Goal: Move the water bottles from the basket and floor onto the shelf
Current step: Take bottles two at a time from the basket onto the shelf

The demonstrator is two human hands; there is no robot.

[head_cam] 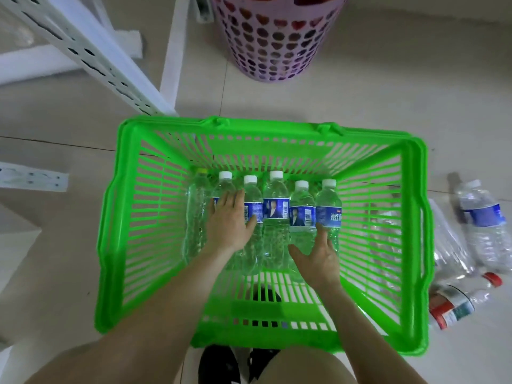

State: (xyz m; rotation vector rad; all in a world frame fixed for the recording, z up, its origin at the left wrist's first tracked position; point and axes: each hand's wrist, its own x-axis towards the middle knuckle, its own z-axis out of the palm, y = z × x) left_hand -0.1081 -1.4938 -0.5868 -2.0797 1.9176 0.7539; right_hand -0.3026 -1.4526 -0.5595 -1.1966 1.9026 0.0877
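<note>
Two hands in the basket — left hand flat on the bottles, right hand spread open, gripping nothing.

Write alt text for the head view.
A person's left hand rests on a row of six clear plastic water bottles in a bright green slatted plastic basket; the right hand is open by the rightmost one. More clear bottles lie on the tiled floor.

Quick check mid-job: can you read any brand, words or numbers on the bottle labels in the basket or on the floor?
No text reads clearly.
On the blue labels of bottles in the green basket: white characters and barcodes, too blurred to read.
On the blue-labelled floor bottle: print blurred.
On the red-labelled floor bottle: print too small.
</note>
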